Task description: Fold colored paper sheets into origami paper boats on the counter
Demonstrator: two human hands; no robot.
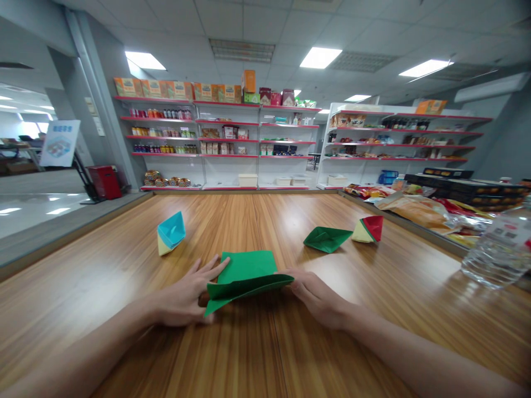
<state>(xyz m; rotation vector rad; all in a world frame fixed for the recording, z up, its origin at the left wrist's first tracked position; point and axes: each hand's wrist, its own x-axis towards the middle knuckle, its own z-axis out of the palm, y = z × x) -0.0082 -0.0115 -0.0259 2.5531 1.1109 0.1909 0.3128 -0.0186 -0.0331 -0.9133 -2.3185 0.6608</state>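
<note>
A folded sheet of green paper (249, 266) lies on the wooden table in front of me. Its near part is raised as a flap, standing off the surface. My left hand (186, 293) is at the paper's left side with fingers spread, the index fingertip resting on the left edge and the thumb near the flap's lower left corner. At the flap's right corner, my right hand (317, 298) pinches the paper between thumb and fingers. Beyond the hands stand a blue and cream folded paper boat (171, 232), a dark green one (327, 239) and a red, green and cream one (368, 229).
A clear plastic bottle (495, 251) stands at the right. Snack packets (418, 210) and stacked black boxes (460, 188) lie beyond the table's right edge. Stocked shelves (228, 139) line the back, with a sign stand (61, 143) and red box (104, 181) at the left.
</note>
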